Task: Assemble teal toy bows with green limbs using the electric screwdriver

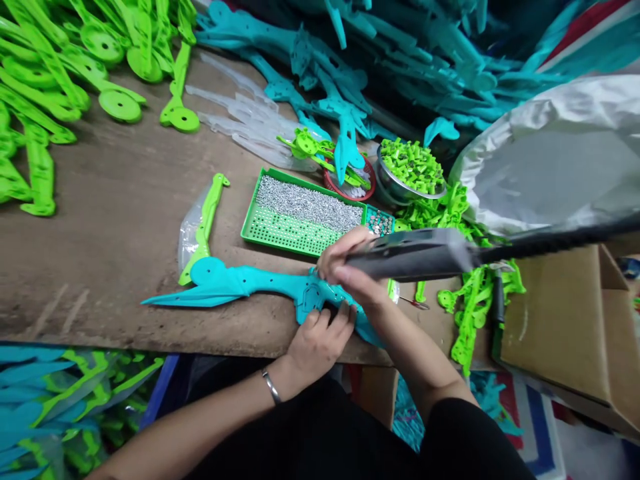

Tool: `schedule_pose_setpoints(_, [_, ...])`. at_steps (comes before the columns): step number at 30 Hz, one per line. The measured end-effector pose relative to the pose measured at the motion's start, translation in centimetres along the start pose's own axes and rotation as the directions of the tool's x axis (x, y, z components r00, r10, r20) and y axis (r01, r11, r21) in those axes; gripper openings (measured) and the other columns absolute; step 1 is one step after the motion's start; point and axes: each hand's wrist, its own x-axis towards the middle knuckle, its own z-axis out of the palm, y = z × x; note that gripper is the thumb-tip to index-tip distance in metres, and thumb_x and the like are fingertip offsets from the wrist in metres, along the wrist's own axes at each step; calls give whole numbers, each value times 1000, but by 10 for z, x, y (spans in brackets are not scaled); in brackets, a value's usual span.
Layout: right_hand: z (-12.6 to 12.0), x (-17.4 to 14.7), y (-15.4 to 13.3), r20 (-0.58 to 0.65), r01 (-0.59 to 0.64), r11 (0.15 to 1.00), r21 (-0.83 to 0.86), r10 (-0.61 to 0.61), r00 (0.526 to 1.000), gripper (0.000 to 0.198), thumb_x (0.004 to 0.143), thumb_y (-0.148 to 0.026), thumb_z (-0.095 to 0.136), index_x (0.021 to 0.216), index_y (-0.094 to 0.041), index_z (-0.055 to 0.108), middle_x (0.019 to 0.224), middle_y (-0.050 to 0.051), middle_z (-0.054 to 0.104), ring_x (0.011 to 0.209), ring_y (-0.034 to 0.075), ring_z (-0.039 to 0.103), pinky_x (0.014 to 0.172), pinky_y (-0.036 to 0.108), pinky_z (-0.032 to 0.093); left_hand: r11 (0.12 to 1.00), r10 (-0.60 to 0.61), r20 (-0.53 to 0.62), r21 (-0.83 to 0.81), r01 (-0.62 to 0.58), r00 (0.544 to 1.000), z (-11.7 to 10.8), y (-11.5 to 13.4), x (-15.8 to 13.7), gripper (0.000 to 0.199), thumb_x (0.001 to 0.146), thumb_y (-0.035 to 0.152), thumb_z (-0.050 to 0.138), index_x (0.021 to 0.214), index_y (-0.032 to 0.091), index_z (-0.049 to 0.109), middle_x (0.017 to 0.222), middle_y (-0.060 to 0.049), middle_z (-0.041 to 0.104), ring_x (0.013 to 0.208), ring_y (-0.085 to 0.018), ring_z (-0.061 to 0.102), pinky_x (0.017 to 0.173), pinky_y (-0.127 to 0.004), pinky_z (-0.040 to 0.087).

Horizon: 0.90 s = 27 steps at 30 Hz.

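Observation:
A long teal plastic toy part (273,283) lies across the front of the table, its pointed end to the left. My left hand (320,340) presses on its right half with bent fingers and grips it by the edge. A dark grey electric screwdriver (415,257) is wrapped in my right hand (350,263), its cord running off to the right. The tool is held tilted over the teal part; its tip is hidden behind my fingers. Just behind the part's left end rests a lime-green arm with a clear blade (203,230).
A green tray (250,223) of small screws stands behind my hands, beside a teal tray (376,223) of small metal pieces. Further back are a metal bowl (387,190) and a red basket (371,193). Lime-green parts (120,103) pile at left; a cardboard box (555,333) stands right.

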Motion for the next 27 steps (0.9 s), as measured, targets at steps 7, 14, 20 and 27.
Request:
schedule_pose_setpoints(7, [-19,36,20,-348,137,990,-33,-140,927,26,78,-40,71,93,-26,54,51,-9,50,44,12,49,50,30,45,997,17,58,70,-21,998,-6,-1,1,45,93,17,50,138,20,57,138,-5,62,86,-18,57,77,-36,42])
schedule_pose_setpoints(14, [-23,36,37,-371,62,998,-28,-68,926,31,75,-42,72,91,-23,54,51,-10,50,44,11,49,52,29,45,998,26,74,61,-31,997,-7,-3,2,46,93,16,49,138,20,58,139,-4,61,82,-17,56,74,-35,42])
schedule_pose_setpoints(20, [-21,37,34,-341,46,999,12,-39,939,33,73,-44,75,86,-23,52,52,-10,50,43,9,48,49,27,43,998,31,88,50,-36,996,-7,-3,2,47,91,16,52,137,19,58,138,-4,62,82,-17,56,72,-35,42])
schedule_pose_setpoints(27, [-23,41,34,-289,44,998,-34,-52,956,39,74,-52,74,91,-23,56,53,-9,51,44,10,50,49,28,44,998,10,65,59,-14,998,-5,-4,1,49,90,16,54,139,19,57,139,-6,62,82,-18,57,76,-38,40])
